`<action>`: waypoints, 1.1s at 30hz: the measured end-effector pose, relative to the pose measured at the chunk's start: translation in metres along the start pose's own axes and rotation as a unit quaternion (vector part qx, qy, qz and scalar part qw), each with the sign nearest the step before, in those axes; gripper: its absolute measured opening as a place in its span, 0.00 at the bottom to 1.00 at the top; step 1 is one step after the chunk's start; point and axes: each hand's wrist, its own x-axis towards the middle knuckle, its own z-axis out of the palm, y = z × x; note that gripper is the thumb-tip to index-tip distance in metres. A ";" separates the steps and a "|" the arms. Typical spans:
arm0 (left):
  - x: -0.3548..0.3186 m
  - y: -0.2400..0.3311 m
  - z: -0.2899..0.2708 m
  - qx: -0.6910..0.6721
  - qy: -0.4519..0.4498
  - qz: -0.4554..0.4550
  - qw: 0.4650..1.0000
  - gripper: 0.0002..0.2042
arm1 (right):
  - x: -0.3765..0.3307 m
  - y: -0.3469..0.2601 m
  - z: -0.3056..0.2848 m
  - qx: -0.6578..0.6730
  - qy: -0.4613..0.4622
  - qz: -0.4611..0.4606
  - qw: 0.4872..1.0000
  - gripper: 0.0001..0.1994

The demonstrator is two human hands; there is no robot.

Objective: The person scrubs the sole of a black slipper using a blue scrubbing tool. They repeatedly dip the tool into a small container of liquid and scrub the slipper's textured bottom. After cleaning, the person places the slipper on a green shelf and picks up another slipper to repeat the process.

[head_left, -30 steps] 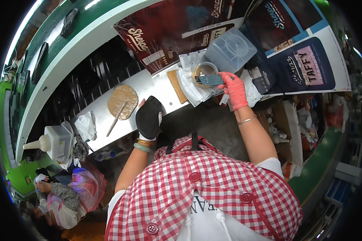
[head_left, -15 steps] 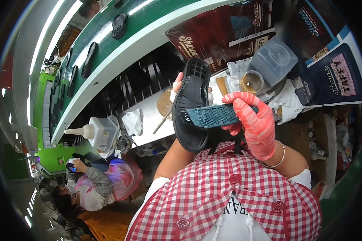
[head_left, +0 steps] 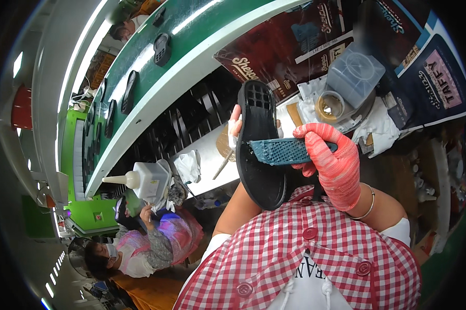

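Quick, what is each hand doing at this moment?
Left hand: closed on the black shoe sole, holding it up from behind.
Right hand, in a red glove: closed on the teal brush, pressed across the sole.

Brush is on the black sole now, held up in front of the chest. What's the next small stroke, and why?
Probably draw the teal brush in the right hand down the black sole toward its wide lower end. The left hand grips the sole by its edge, the brush lies across its middle, and the stretch below it is bare.

- The sole point(head_left: 259, 150) was black.
- The brush point(head_left: 284, 151) across it was teal.
- The glove point(head_left: 334, 165) was red-and-white mottled.
- The shirt point(head_left: 305, 263) below it was red-and-white checked.
- The belt point(head_left: 191, 31) above was green.
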 end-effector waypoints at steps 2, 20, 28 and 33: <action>-0.007 -0.012 0.019 0.054 0.093 0.102 0.989 0.17 | 0.001 0.000 -0.002 0.004 0.000 -0.009 1.000 0.10; 0.006 -0.020 -0.031 -0.229 -0.148 0.070 0.960 0.24 | 0.028 -0.023 -0.016 -0.026 0.024 -0.107 0.994 0.09; -0.005 -0.014 0.008 0.129 0.019 0.075 0.989 0.16 | 0.000 -0.023 -0.012 -0.025 0.005 -0.001 1.000 0.10; -0.001 -0.015 0.004 0.107 -0.016 0.035 0.994 0.15 | -0.004 -0.021 -0.015 -0.016 -0.021 0.019 0.999 0.09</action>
